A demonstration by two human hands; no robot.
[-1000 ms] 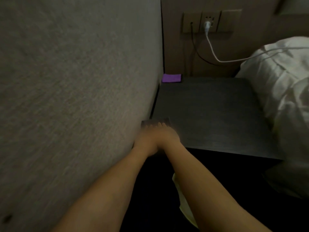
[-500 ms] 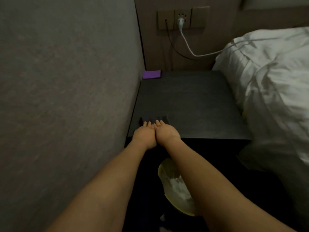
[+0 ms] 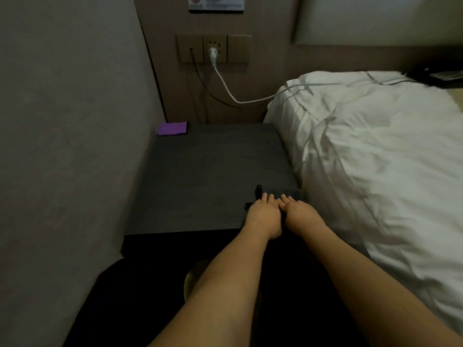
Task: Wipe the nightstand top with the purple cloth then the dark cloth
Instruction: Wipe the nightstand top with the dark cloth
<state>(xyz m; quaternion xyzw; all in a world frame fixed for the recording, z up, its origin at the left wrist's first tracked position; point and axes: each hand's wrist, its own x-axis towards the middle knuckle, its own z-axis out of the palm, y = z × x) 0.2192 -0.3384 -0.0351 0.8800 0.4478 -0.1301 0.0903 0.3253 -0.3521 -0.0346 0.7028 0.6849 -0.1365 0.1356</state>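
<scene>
Hands side by side, my left hand (image 3: 263, 216) and right hand (image 3: 302, 215) press flat, fingers straight, on what looks like the dark cloth (image 3: 278, 192) at the tabletop's (image 3: 200, 176) front right corner beside the bed (image 3: 375, 159). The purple cloth (image 3: 172, 128) lies at the back left corner.

Both bare forearms reach forward side by side. The left hand (image 3: 263, 217) and right hand (image 3: 302, 215) lie flat, palms down, fingers straight and pointing ahead. Their inner edges almost touch.
</scene>
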